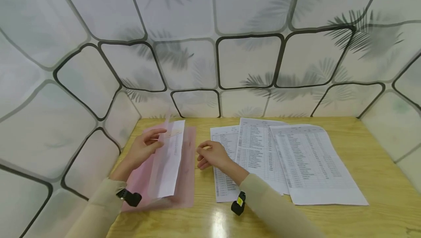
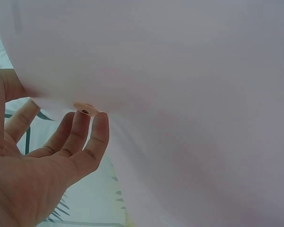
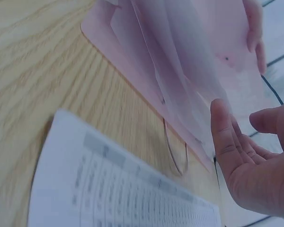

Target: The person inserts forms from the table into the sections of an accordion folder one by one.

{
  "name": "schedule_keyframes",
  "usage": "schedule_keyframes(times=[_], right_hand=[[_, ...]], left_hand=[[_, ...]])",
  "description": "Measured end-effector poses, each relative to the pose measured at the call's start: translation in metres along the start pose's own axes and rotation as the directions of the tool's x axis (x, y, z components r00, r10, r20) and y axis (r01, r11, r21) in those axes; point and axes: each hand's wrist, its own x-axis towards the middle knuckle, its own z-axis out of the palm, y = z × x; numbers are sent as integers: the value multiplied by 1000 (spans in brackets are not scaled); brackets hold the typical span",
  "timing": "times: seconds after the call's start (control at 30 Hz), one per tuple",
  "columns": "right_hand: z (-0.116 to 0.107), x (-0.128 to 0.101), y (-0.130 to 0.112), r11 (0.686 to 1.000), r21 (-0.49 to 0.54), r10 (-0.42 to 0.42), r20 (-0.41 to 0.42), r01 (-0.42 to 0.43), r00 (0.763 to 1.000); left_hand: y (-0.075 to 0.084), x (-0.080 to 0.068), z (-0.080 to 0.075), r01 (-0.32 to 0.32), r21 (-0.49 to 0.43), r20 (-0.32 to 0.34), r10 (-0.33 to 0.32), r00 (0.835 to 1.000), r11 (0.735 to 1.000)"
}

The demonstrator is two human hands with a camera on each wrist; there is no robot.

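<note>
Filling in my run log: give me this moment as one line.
left hand: holds folder flap up | right hand: free, over printed sheets | sheet in folder | table

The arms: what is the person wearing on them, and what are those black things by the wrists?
Both arms are in long, plain beige sleeves that reach to the wrists. A small black device is strapped at the left wrist, and another at the right wrist has a little yellow mark on it. The left hand and right hand are bare, with no gloves or rings showing.

Soft, even light filled the scene, with a glare patch on the table (image 1: pixel 221 219) near its front edge. The head view bent strongly at its edges. Both wrist views were blurred and out of focus up close.
</note>
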Motion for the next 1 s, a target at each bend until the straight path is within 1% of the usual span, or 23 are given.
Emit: schedule_keyframes(times=[0.4,0.63,0.87,1.0], right_hand=[[-66,-26,-6,997,-73,17,-102,-24,995],[-107,-38,-6,993,-95,48,-198,-68,979],[-145,-52,-3,985,-146,55,-261,-95,964],[-166,-58,1,978,-174,62,-305,-119,950]], left_hand=[[-2,-4,-3,-6,-18,-5,6,1000,1000],[-2,-3,-2,-1,-20,6,1,1000,1000],[-1,-3,-2,-4,-16,6,4,1000,1000],[0,-3,-2,2,-18,6,-2,1000,1000]])
